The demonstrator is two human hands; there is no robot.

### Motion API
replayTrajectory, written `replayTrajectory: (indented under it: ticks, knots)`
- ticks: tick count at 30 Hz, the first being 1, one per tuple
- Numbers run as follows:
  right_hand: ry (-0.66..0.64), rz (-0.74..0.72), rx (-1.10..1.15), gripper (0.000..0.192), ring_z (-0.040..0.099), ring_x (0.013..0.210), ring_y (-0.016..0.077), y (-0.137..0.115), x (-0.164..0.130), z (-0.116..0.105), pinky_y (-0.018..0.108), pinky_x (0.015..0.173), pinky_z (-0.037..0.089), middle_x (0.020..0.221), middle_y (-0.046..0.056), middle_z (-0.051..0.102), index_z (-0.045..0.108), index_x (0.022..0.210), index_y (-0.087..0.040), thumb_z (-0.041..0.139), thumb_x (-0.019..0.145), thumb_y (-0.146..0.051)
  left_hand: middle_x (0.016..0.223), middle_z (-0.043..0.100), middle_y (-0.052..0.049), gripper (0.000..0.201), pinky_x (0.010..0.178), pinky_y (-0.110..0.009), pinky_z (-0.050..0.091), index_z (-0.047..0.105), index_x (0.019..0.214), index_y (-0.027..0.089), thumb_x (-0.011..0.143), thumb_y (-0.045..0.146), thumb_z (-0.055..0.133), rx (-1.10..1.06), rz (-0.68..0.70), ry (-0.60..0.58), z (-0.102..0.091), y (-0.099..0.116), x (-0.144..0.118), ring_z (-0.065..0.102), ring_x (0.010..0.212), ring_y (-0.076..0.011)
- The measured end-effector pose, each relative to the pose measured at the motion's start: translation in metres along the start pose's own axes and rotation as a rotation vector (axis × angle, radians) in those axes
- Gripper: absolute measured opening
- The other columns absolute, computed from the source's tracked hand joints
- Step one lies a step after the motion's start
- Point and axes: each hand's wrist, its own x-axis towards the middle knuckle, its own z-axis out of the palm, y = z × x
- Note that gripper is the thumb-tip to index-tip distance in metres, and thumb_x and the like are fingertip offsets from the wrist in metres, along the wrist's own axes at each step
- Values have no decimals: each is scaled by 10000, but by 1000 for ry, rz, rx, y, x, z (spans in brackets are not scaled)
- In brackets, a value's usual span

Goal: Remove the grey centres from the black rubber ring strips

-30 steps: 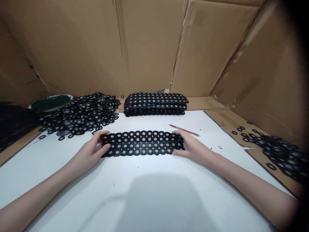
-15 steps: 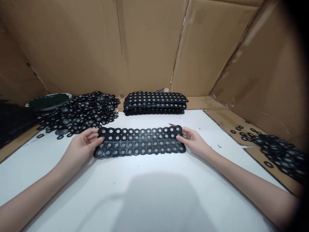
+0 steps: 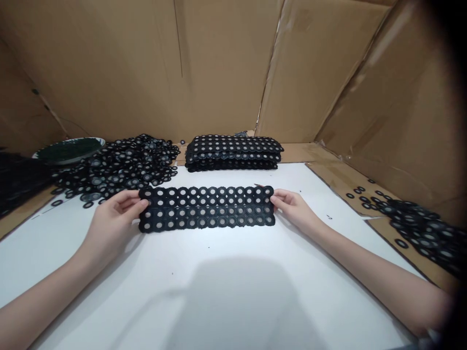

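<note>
The sheet [image 3: 207,207], spread over the worktop [image 3: 233,245] with its ends pinched by the left hand [image 3: 109,219] and right hand [image 3: 296,210], could droop or twist if either thumb slipped off its edge.

There are two hands [image 3: 111,214] [image 3: 294,206], one held mat [image 3: 207,207], one stack [image 3: 234,151], one dish [image 3: 75,159].

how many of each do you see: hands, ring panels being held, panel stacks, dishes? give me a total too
Left hand and right hand: 2
Held ring panel: 1
Panel stack: 1
Dish: 1
Total: 5
</note>
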Motion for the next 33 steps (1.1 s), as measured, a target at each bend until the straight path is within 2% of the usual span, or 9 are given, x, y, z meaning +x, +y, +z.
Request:
replayTrajectory:
  ticks: [7, 11, 16, 22, 33]
  knots:
    - [32, 48, 15, 158, 455, 520, 88, -4, -2, -2, 227, 526, 337, 564, -23, 517, 541, 664, -156, 528, 731, -298, 748, 601, 17, 310, 574, -195, 402, 584, 833, 196, 578, 316, 711, -101, -29, 2, 1, 3, -1, 528, 675, -112]
    - [72, 70, -21, 150, 435, 488, 81, -4, -2, -6, 223, 502, 325, 522, -31, 475, 511, 595, -155, 512, 710, -251, 741, 601, 30, 265, 586, -190, 409, 593, 802, 203, 592, 314, 709, -162, -53, -50, 2, 5, -2, 519, 658, -97]
    - [110, 77, -80, 140, 427, 478, 88, -4, -3, -8, 225, 481, 325, 511, -25, 458, 494, 571, -159, 496, 685, -240, 722, 556, 29, 168, 606, -189, 406, 586, 732, 186, 666, 325, 652, -113, -8, -172, 2, 9, -7, 497, 662, -90]
    - [138, 22, -214, 151, 448, 520, 109, -9, -5, -9, 233, 499, 338, 554, -18, 487, 488, 589, -184, 483, 713, -270, 675, 516, 36, 169, 582, -196, 405, 557, 690, 190, 693, 349, 613, -84, -10, -223, 4, 14, -12, 481, 620, -94]
    - [123, -95, -440, 169, 511, 678, 166, -2, -2, -15, 260, 644, 378, 667, 4, 553, 514, 629, -199, 458, 758, -292, 694, 546, 15, 194, 567, -223, 431, 574, 659, 171, 652, 353, 642, -140, -101, -211, 6, 19, -13, 510, 617, -111]
